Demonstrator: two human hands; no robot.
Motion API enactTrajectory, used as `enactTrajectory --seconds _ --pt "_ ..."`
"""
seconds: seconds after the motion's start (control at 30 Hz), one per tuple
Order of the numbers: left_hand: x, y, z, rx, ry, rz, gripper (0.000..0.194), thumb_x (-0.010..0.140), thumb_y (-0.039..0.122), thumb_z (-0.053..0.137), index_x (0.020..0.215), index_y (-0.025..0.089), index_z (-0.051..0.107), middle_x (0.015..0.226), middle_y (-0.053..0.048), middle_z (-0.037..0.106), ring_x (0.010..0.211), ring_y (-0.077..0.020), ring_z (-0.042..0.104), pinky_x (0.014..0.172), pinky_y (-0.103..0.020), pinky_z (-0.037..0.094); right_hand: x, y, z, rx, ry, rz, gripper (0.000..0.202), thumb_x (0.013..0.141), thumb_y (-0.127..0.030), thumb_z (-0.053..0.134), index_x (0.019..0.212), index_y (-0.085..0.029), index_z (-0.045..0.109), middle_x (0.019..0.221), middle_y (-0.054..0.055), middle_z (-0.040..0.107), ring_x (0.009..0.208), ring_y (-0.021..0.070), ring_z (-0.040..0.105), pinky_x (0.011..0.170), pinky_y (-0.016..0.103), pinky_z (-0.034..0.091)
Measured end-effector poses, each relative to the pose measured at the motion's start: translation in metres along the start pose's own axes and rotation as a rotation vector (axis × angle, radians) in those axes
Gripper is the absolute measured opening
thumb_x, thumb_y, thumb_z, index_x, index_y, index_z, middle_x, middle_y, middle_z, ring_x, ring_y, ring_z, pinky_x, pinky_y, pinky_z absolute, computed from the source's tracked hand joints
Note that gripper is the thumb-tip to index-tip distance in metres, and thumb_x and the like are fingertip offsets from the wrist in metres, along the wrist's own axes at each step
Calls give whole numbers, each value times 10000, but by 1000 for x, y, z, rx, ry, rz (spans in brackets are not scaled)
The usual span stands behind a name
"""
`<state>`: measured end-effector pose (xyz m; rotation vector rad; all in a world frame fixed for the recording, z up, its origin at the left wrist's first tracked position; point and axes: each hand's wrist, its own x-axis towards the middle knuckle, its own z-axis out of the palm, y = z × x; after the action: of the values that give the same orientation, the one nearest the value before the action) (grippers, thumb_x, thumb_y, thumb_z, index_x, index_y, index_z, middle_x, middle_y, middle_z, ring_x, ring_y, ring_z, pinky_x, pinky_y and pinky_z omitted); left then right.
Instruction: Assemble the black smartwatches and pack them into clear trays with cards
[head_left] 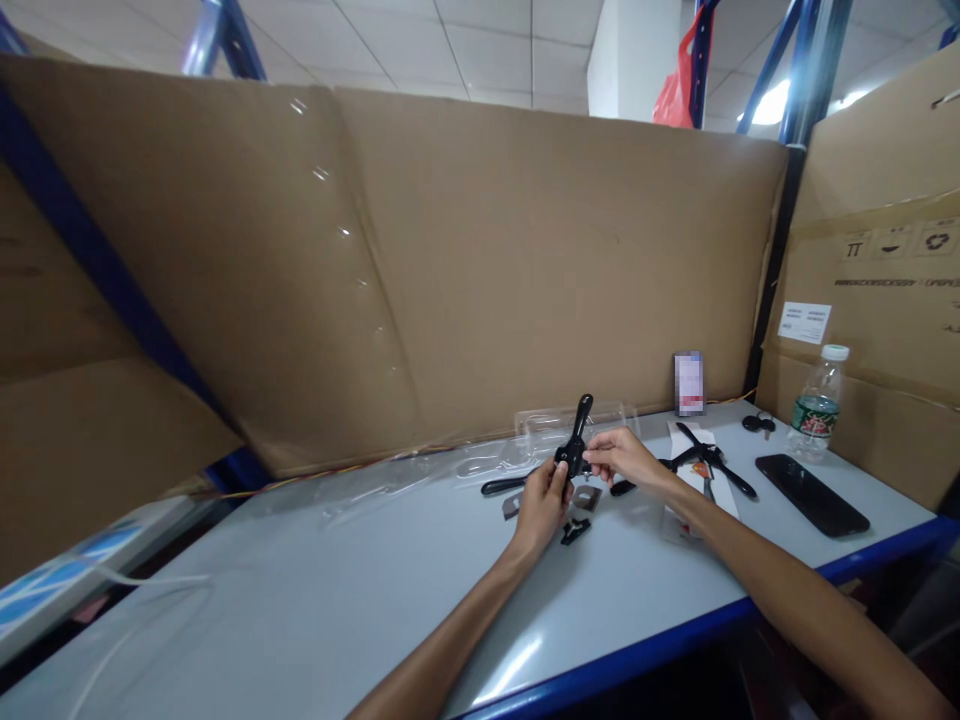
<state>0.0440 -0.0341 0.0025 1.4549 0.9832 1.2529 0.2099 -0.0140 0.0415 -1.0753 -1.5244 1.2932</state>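
Observation:
My left hand is closed around a black spokeshave, held above the table with one handle pointing up. My right hand is pinched at the side of its body; whatever lies between those fingertips is too small to make out. Under the hands, a black handle sticks out to the left and another black handle end to the right. Two metal blades lie there, one partly hidden by my left hand. A small black part rests in front of them.
Clear plastic packaging lies along the cardboard wall. To the right, more black spokeshaves lie crossed over white packaging. Beyond are a propped phone, keys, a water bottle and a dark phone.

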Motion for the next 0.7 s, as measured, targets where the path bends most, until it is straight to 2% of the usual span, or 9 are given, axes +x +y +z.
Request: enactTrajectory --seconds 0.23,0.7 --pt "0 -1 0 35 3 36 506 783 707 558 737 208 484 496 82 433 374 -60 310 381 -189 250 2 3 -3 29 -34 -33 225 740 -340 746 715 -147 632 553 -22 609 438 84 514 394 187 426" --pt "-4 6 2 -20 22 28 544 760 743 574 741 208 478 494 86 439 376 -53 280 374 -189 241 1 1 0 99 -47 -66 230 691 -346 733 747 -147 632 572 -19 620 449 87 523 398 193 435"
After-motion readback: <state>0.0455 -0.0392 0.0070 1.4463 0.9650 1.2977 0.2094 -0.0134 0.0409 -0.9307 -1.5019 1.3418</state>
